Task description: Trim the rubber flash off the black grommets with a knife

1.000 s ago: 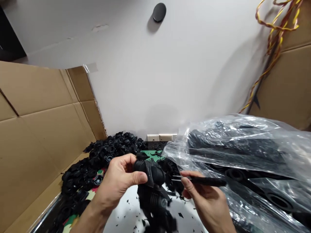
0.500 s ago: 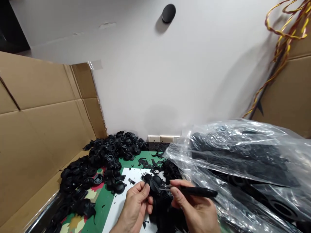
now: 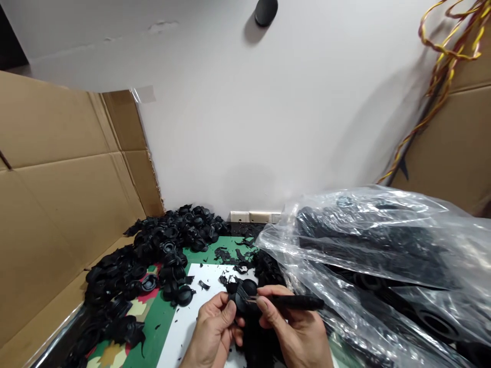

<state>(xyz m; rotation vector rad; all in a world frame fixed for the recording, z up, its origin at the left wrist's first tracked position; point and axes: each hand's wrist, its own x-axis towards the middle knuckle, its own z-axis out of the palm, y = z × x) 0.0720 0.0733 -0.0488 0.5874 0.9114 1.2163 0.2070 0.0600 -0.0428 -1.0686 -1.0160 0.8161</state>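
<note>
My left hand point(image 3: 215, 327) pinches a black rubber part point(image 3: 241, 302) between thumb and fingers, low in the middle of the view. My right hand point(image 3: 293, 327) is closed round a black-handled tool point(image 3: 295, 302) with a thin metal tip. That tip points left and meets the right side of the rubber part, though the exact contact is too small to make out. Other round black rubber parts lie right behind and below the hands, partly hidden by them. Under the hands is a white sheet point(image 3: 174, 329) with black scraps on it.
A large pile of black rubber parts point(image 3: 169, 245) covers the left and back of the green surface point(image 3: 203, 249). Clear plastic bags point(image 3: 368, 240) with black parts bulge on the right. A cardboard panel point(image 3: 69, 189) stands at left; twisted yellow-brown wires point(image 3: 433, 97) hang at right.
My right hand and the tool have shifted left, bringing the metal tip further across the rubber part. My left hand keeps its pinch. The whole view has swung slightly.
</note>
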